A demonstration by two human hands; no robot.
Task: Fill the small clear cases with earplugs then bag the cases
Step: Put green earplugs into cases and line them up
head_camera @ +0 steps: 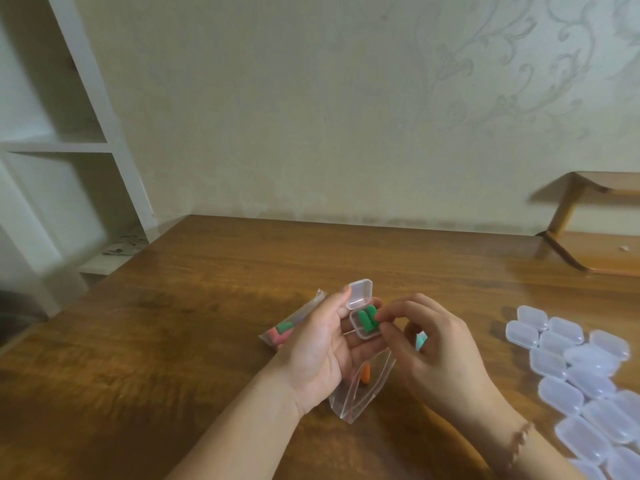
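My left hand (320,348) holds a small clear case (362,313) above the table, its hinged lid standing open. Two green earplugs (367,318) lie side by side in the case. My right hand (436,344) pinches the right green earplug with thumb and forefinger, and a pale teal earplug (421,341) shows inside its curled fingers. Under both hands lies a clear plastic bag (360,389) with an orange earplug (366,374) inside.
A second bag of coloured earplugs (294,323) lies left of my left hand. Several closed clear cases (581,379) are spread over the table's right side. A wooden shelf stand (588,233) is at the back right, and a white shelving unit (69,143) stands at the left.
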